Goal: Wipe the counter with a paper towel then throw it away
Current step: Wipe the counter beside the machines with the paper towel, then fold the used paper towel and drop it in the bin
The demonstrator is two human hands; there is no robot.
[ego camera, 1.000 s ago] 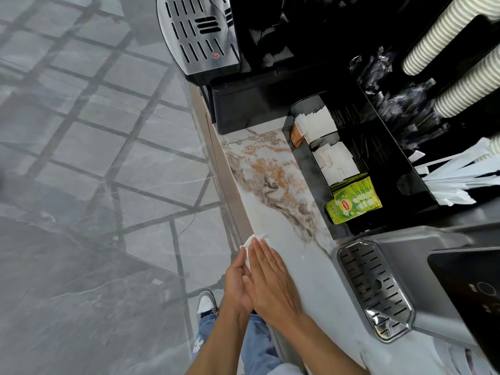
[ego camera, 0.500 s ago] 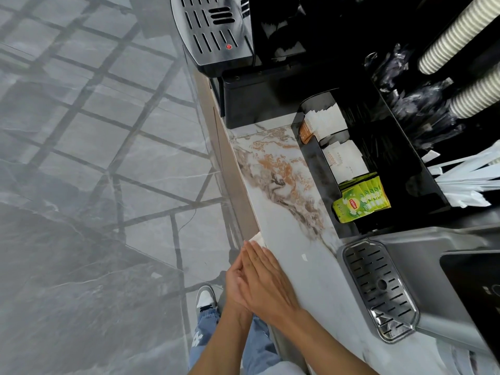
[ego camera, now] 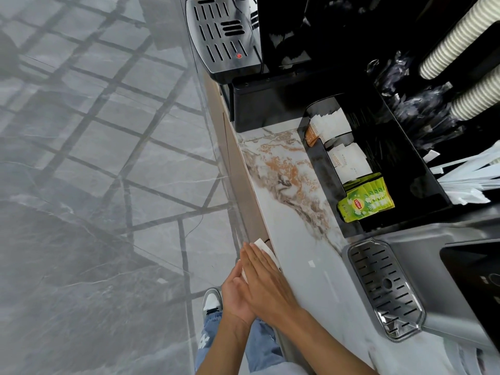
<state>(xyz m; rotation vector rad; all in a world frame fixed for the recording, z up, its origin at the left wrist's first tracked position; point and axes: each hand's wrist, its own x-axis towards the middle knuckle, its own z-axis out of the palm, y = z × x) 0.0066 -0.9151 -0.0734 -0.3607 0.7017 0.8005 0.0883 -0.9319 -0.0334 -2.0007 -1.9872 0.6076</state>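
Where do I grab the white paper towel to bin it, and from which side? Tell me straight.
Probably the middle, pressed between the flat left hand and right hand; only the far end of the white paper towel pokes past the fingers. It sits off the front edge of the marble counter, so curl the left fingers round it from the floor side.

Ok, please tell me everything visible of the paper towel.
The paper towel is white and thin, apparently soft paper. Most of it is hidden between the two hands: the right hand lies flat over it, and the left hand presses against it from the other side. Only one corner shows past the fingertips, at the front edge of the marble counter.
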